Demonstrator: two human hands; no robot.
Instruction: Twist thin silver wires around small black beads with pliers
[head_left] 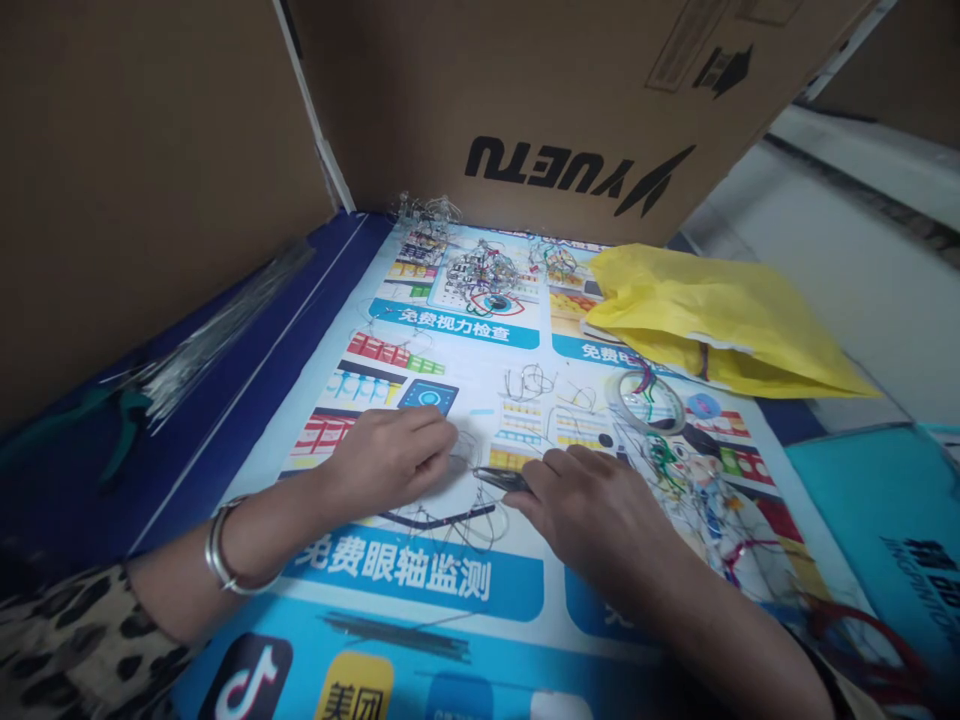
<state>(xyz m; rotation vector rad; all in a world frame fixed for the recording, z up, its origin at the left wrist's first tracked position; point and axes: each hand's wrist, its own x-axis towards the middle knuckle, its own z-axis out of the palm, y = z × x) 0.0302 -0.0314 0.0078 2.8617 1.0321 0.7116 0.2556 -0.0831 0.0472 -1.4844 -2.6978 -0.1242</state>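
Note:
My left hand (390, 455) rests on a printed poster (450, 600), fingers pinched together on a thin wire loop (466, 452). My right hand (592, 505) lies just to its right, closed around small dark pliers (502, 479) whose tips point left toward the wire. More bent thin wires (450, 520) lie on the poster below both hands. A silver bangle circles my left wrist (225, 550).
A yellow plastic bag (720, 320) lies at the right, a clear tape roll (646, 400) beside it. Beaded wire pieces (487, 270) sit at the back. Straight wire bundle (217, 335) and green-handled pliers (124, 420) lie at left. Cardboard walls (525, 100) surround the back.

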